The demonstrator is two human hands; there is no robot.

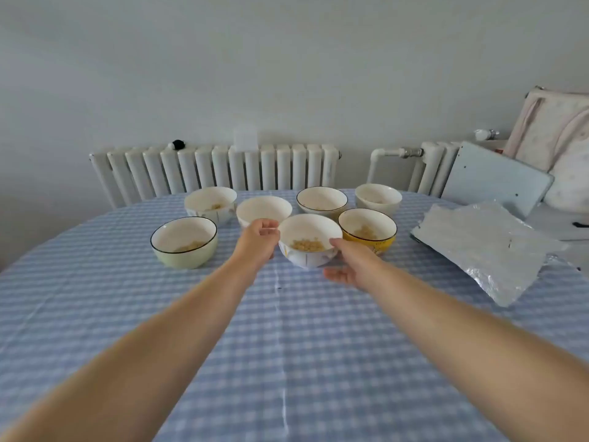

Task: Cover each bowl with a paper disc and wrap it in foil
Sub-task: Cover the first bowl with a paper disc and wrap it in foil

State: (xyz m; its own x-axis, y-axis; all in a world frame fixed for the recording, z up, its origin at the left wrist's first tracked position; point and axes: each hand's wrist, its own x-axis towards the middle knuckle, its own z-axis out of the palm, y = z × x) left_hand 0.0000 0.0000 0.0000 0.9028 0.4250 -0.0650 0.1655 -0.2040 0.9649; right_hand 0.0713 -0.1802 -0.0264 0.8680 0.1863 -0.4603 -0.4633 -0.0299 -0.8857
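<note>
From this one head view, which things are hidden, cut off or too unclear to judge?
- Left hand: its fingertips curl behind the rim of the white bowl, so how it holds the bowl is hidden.
- Right hand: the bowl hides how far its fingers reach under.
- Paper discs: none can be made out.
- Foil sheets: too blurred to count.
- Pale bag: cut off by the right edge.

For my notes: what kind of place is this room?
Probably a home dining area: a table with a blue checked cloth, household bowls holding food, and a white radiator along the wall.
</note>
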